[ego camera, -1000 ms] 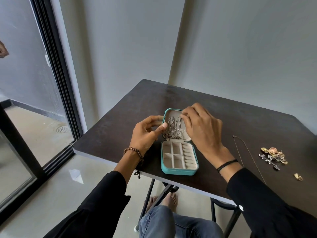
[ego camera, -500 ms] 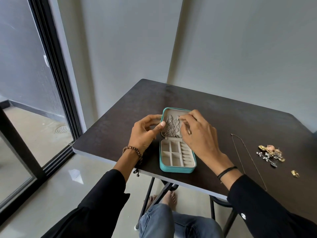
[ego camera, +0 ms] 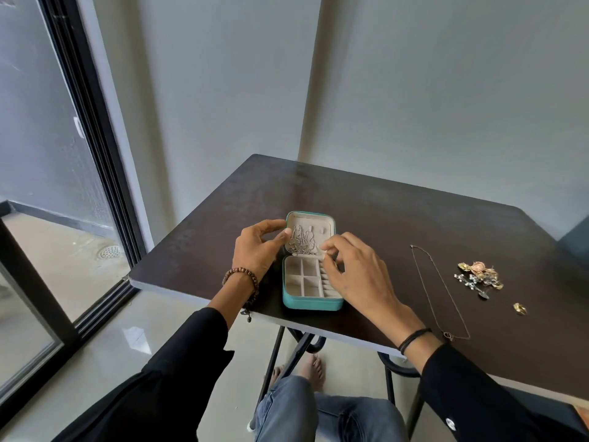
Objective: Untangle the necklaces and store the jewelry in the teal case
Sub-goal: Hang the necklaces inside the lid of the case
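The teal case [ego camera: 310, 303] lies open on the dark table [ego camera: 382, 215], its divided tray toward me. Several silver necklace chains [ego camera: 301, 240] hang bunched inside the raised lid [ego camera: 310, 214]. My left hand [ego camera: 255, 250] grips the lid's left edge, with the thumb against the inside next to the chains. My right hand [ego camera: 357, 275] hovers over the tray's right side, thumb and forefinger pinched together near the lid's lower right corner. Whether a chain end sits between them is hidden.
A thin necklace [ego camera: 439, 288] lies stretched out on the table right of my right wrist. Further right sit a tangled pile of gold and silver jewelry [ego camera: 479, 276] and a small gold piece [ego camera: 519, 309]. A glass sliding door [ego camera: 47, 154] stands at the left.
My right hand has drawn back from the chains in the lid toward the tray's right side. My left hand stays at the lid's left edge.
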